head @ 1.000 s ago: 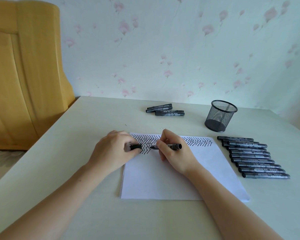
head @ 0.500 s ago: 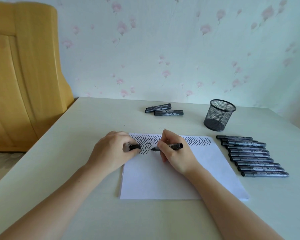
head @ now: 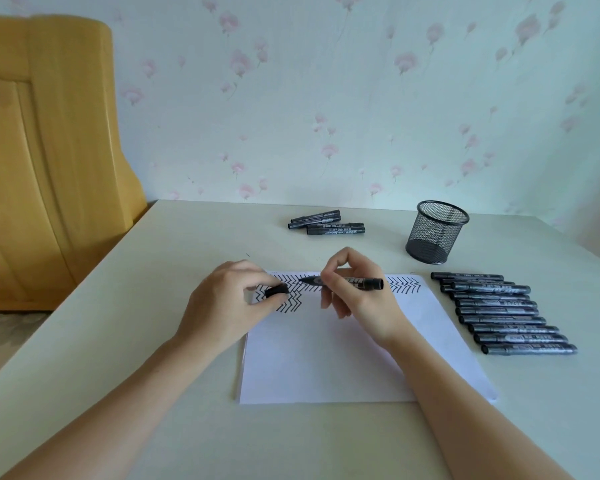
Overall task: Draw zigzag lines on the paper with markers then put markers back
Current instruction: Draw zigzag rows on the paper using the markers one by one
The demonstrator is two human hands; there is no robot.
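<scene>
1. Left hand (head: 229, 303): fingers (head: 257, 292) pinched on the black cap (head: 276, 291), parked over the left end of the zigzags (head: 288, 299), same as a second ago.
2. Paper (head: 343, 358) flat on the tabletop (head: 118, 323), one row finished, a second only begun.
3. Right hand (head: 357, 299): fingers clamped on the marker (head: 343, 283); tip now lifted off the sheet and swung level toward the cap. Probably recapping next.
4. Further right: mesh cup (head: 437, 233), a row of capped markers (head: 499, 313).
</scene>
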